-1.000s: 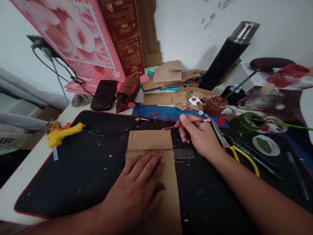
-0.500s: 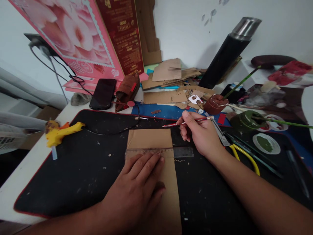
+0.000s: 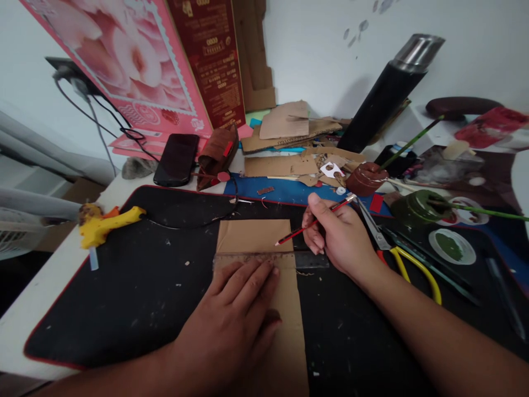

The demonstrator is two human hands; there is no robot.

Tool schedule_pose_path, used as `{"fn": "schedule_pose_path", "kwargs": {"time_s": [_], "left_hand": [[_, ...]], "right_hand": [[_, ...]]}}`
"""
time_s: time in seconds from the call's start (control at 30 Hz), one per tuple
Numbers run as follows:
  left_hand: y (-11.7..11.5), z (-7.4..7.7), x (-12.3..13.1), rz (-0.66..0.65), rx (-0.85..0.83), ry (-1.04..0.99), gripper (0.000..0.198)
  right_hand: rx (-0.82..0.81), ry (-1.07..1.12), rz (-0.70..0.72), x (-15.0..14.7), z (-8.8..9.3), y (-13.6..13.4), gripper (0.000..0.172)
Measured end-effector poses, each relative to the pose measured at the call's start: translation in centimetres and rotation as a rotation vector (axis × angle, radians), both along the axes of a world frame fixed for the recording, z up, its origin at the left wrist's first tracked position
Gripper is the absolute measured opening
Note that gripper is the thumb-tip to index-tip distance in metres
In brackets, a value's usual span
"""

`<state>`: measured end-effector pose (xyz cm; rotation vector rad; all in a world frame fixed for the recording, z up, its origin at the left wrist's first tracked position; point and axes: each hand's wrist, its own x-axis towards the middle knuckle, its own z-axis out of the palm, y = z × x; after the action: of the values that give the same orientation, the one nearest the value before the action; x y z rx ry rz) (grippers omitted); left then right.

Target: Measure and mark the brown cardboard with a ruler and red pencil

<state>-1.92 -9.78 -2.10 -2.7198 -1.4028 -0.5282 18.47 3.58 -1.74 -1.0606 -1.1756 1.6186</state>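
Note:
A long strip of brown cardboard lies on the black mat, with a clear ruler laid across it. My left hand rests flat on the cardboard, its fingertips pressing the ruler's near edge. In my right hand, closed around it, is a red and black pencil. The pencil's tip points left, over the cardboard just beyond the ruler. Right of that hand lie scissors with yellow handles, partly hidden by my wrist.
A yellow glue gun lies at the mat's left. Behind are a phone, cardboard scraps and a black flask. Brown and green paint jars with brushes stand at the right.
The pencil has tilted so its tip is lower and nearer the ruler. My right hand has shifted slightly down; my left hand stays on the ruler.

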Motion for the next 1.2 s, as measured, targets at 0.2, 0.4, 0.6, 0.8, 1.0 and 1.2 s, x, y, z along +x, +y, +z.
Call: {"fn": "schedule_pose_path", "kwargs": {"time_s": [0.2,0.4,0.6,0.8,1.0,1.2], "left_hand": [[-0.24,-0.22,0.05,0.008,-0.020,-0.002,0.047],[-0.44,-0.31,0.10,0.026,-0.038,-0.036,0.047],[-0.39,-0.26,-0.02,0.019,-0.023,-0.005,0.047],[-0.39,-0.25,-0.07,0.007,-0.031,0.019,0.048],[-0.43,-0.41,0.01,0.026,-0.034,-0.010,0.048],[-0.49,-0.58,0.14,0.038,-0.038,-0.024,0.047]], "right_hand": [[-0.009,-0.005,0.032,0.02,-0.03,0.04,0.055],[-0.001,0.017,0.046,0.05,-0.25,0.14,0.053],[-0.001,0.013,0.058,0.08,-0.36,0.12,0.052],[-0.005,-0.004,0.067,0.12,-0.42,0.04,0.052],[-0.002,-0.023,0.075,0.18,-0.35,0.13,0.053],[0.002,-0.031,0.081,0.10,-0.41,0.13,0.052]]}}
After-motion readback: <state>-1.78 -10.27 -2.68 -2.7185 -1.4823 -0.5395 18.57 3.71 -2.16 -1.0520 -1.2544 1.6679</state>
